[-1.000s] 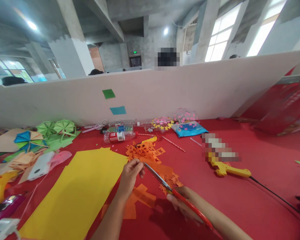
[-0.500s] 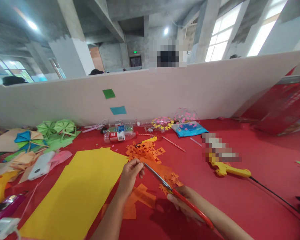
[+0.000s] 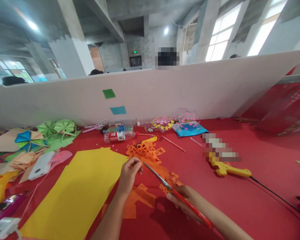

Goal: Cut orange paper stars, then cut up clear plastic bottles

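Red-handled scissors (image 3: 190, 205) are in my right hand (image 3: 183, 198), fingers wrapped round the handles, blades pointing up and left. Their tip lies close to my left hand (image 3: 130, 171), whose thumb and fingers are pinched together; what they hold, if anything, is too small to make out. Below the blades lie an orange paper strip (image 3: 158, 166) and a small pile of orange paper stars (image 3: 174, 179). Farther back is a heap of orange paper scraps (image 3: 142, 152). More orange paper pieces (image 3: 143, 196) rest between my forearms.
Yellow paper sheets (image 3: 82, 186) cover the left side of the red table. Bottles (image 3: 121, 136), a blue packet (image 3: 191, 129) and star-covered clear domes (image 3: 186, 115) stand along the white partition (image 3: 150, 95). A yellow glue gun (image 3: 231, 169) with a cord lies right; paper umbrellas (image 3: 30, 140) lie left.
My left hand has shifted very slightly left and down. The scissors and my right hand have barely moved, and the things on the table stay where they were.
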The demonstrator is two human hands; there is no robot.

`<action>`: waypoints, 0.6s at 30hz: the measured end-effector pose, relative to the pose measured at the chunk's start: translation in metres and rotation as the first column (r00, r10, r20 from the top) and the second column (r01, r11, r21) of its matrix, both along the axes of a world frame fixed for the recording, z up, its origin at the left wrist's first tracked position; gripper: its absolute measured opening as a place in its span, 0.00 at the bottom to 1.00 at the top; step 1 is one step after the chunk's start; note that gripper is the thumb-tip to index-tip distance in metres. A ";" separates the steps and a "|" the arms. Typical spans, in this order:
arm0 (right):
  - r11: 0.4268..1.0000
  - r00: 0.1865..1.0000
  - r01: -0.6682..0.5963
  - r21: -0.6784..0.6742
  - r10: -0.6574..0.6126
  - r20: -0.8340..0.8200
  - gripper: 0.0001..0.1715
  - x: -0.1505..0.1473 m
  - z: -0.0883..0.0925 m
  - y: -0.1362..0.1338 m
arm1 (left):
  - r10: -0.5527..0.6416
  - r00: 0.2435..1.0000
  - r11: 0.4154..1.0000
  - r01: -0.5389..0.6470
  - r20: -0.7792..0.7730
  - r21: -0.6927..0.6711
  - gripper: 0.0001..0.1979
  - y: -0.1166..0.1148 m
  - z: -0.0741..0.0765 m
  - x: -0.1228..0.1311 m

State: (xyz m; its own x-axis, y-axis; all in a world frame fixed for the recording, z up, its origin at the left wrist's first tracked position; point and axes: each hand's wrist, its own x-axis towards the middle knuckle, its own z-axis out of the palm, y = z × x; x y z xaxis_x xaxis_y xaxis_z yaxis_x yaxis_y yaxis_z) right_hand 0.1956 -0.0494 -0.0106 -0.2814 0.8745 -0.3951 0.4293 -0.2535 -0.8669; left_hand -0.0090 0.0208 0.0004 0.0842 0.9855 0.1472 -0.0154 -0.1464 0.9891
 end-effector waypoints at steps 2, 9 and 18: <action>1.000 1.000 -0.011 0.019 0.011 0.000 0.32 0.000 0.000 0.000 | -0.006 1.000 1.000 0.006 0.011 0.000 0.09 0.000 -0.001 0.000; 0.998 0.998 -0.057 0.034 0.058 -0.019 0.34 0.000 0.007 -0.005 | -0.044 0.989 0.999 0.046 0.140 -0.010 0.08 0.002 -0.011 0.001; 0.996 0.988 -0.085 0.019 0.086 -0.126 0.38 -0.002 0.006 -0.009 | -0.084 0.973 0.996 0.090 0.215 -0.016 0.06 0.000 -0.012 0.004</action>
State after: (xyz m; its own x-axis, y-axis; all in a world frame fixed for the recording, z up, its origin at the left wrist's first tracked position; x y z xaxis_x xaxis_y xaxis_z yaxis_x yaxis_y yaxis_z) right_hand 0.1940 -0.0579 -0.0047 -0.4023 0.8502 -0.3395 0.3356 -0.2081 -0.9187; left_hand -0.0050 0.0203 -0.0115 0.1391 0.9794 0.1463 -0.2387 -0.1102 0.9648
